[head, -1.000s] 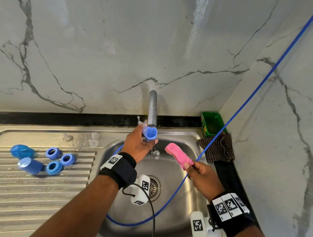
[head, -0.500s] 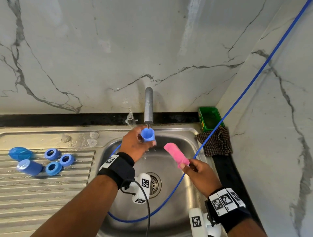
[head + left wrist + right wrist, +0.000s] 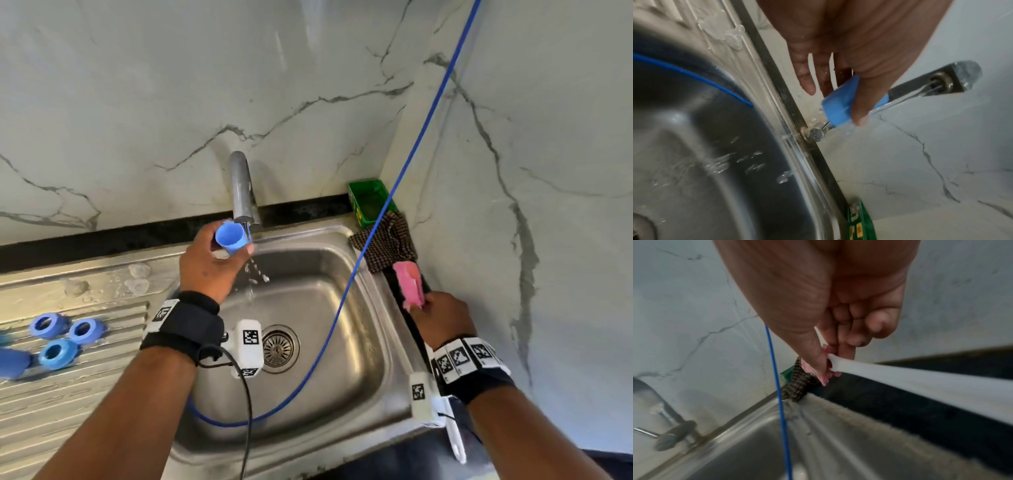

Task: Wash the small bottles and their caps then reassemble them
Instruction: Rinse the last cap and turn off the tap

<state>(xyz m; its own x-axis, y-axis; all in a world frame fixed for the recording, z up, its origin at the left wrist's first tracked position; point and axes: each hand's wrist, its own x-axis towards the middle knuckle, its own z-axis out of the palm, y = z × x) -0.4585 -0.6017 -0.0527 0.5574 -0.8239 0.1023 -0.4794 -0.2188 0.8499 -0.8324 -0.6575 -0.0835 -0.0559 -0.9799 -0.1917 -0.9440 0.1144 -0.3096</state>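
My left hand (image 3: 219, 255) grips a small open blue bottle (image 3: 231, 237) at the mouth of the faucet (image 3: 241, 186). Running water hits its right side and falls into the sink (image 3: 346, 387). In the left wrist view the thumb and fingers wrap the blue bottle (image 3: 838, 104). My right hand (image 3: 428, 308) pinches a pink sponge brush (image 3: 409, 282) over the dark ledge right of the sink. Its white handle (image 3: 900, 374) runs back under the wrist. Three blue caps (image 3: 56, 353) and another blue bottle (image 3: 12, 363) lie on the drainboard at the left.
A blue cable (image 3: 342, 301) crosses the basin from the upper right and loops near the drain (image 3: 279, 347). A green box (image 3: 370, 202) and a checked cloth (image 3: 387, 245) sit in the back right corner. Marble walls close in behind and to the right.
My right hand has carried the pink sponge brush from over the basin to the ledge on the right. My left hand stays at the faucet, the bottle now shifted slightly left of the stream.
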